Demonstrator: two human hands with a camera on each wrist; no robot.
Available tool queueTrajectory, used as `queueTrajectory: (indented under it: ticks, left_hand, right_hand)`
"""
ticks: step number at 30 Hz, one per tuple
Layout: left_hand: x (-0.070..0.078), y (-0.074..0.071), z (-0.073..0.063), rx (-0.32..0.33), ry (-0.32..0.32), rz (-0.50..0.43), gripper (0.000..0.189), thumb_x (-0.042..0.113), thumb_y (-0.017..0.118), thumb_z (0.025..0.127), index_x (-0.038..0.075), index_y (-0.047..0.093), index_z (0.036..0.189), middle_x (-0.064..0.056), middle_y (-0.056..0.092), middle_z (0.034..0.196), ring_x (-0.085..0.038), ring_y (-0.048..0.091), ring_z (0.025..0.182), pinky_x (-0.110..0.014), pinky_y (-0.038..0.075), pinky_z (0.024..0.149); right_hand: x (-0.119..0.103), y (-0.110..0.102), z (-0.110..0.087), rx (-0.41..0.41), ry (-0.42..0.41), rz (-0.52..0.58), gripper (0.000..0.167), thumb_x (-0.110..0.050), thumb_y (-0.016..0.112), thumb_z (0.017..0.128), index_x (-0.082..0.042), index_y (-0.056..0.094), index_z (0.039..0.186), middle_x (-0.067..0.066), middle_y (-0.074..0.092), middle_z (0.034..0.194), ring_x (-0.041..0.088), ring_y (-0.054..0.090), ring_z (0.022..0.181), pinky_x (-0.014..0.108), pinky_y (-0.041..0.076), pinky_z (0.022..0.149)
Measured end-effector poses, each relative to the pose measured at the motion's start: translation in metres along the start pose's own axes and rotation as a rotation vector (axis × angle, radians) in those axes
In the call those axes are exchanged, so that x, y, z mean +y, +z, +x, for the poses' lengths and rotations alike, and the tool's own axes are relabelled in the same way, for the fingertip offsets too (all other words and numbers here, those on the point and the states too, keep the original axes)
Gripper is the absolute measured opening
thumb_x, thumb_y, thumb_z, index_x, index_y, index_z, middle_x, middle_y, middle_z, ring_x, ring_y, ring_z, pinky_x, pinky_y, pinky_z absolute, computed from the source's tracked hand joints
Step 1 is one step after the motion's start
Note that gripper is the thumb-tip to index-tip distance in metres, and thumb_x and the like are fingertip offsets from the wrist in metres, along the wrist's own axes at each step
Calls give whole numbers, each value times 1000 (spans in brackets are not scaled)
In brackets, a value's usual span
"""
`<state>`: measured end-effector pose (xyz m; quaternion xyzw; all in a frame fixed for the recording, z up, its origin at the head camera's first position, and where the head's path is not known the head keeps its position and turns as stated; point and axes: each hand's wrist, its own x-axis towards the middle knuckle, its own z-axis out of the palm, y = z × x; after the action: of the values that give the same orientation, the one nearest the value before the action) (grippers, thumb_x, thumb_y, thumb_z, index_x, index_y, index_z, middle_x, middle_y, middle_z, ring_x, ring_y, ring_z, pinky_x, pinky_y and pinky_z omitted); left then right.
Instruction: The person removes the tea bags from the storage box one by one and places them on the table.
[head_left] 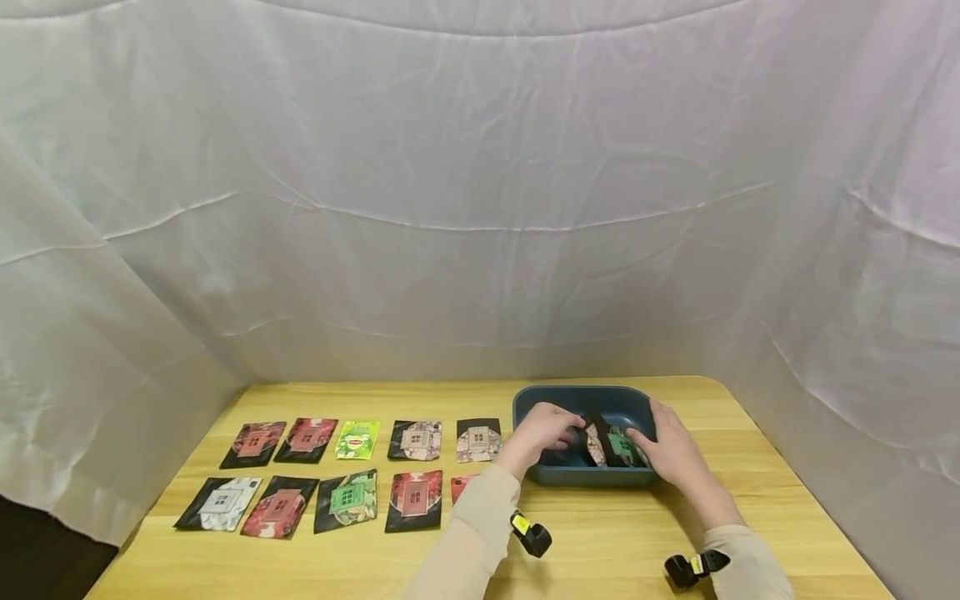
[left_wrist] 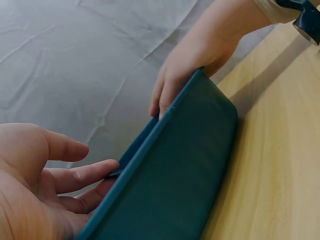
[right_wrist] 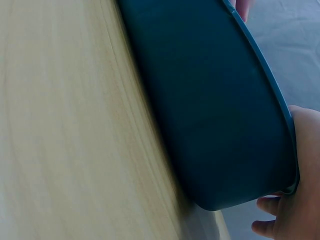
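A dark blue plastic basin (head_left: 585, 477) stands at the right of the table. Inside it lean tea sachets, one with a pink floral front (head_left: 596, 446) and one with a green label (head_left: 621, 443). Over the basin's left part reaches my left hand (head_left: 543, 429), its fingertips right at the top of the pink floral sachet. In the left wrist view its thumb (left_wrist: 70, 147) stands apart from the fingers. My right hand (head_left: 675, 446) grips the basin's right end, thumb inside the rim and fingers along the outside; the right wrist view shows fingertips (right_wrist: 267, 205) past the basin's end.
Left of the basin, tea sachets lie in two rows on the wooden table (head_left: 600, 542), among them a yellow-green sachet (head_left: 357, 439) and a white floral one (head_left: 219, 503). My left forearm partly covers a red sachet (head_left: 461, 483). Pale curtains (head_left: 480, 275) hang around the table.
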<state>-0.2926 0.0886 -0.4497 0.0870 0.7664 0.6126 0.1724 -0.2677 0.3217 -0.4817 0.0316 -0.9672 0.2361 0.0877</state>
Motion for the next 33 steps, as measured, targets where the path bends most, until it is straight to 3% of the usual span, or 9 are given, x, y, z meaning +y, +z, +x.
queueTrajectory:
  ticks: [8, 20, 27, 33]
  left_hand:
    - [5, -15, -11, -5, 28, -16, 28, 20, 55, 98, 4, 72, 114, -8, 66, 123, -26, 67, 98, -35, 58, 84]
    - [9, -38, -30, 19, 61, -79, 32, 22, 55, 98, 1, 68, 119, -13, 64, 127, -34, 63, 111, -41, 55, 93]
    - [10, -55, -41, 13, 80, -91, 35, 22, 51, 100, 1, 64, 125, -14, 59, 134, -30, 62, 114, -42, 53, 98]
    - [10, -72, -50, 20, 110, -165, 36, 20, 50, 101, -2, 62, 126, -17, 57, 136, -34, 58, 115, -46, 50, 101]
  right_hand:
    - [-1, -1, -1, 3, 2, -2, 78, -30, 57, 97, 14, 18, 149, 39, 26, 148, 56, 30, 133, 67, 30, 108]
    - [0, 1, 2, -4, 9, -2, 79, -32, 56, 97, 14, 18, 149, 39, 23, 150, 56, 22, 137, 67, 22, 112]
    - [1, 1, 1, -6, 7, 2, 79, -32, 56, 97, 14, 18, 149, 39, 23, 150, 56, 22, 138, 66, 22, 113]
    - [1, 0, -1, -9, 9, 2, 80, -33, 56, 98, 14, 17, 149, 39, 22, 151, 56, 22, 138, 66, 22, 113]
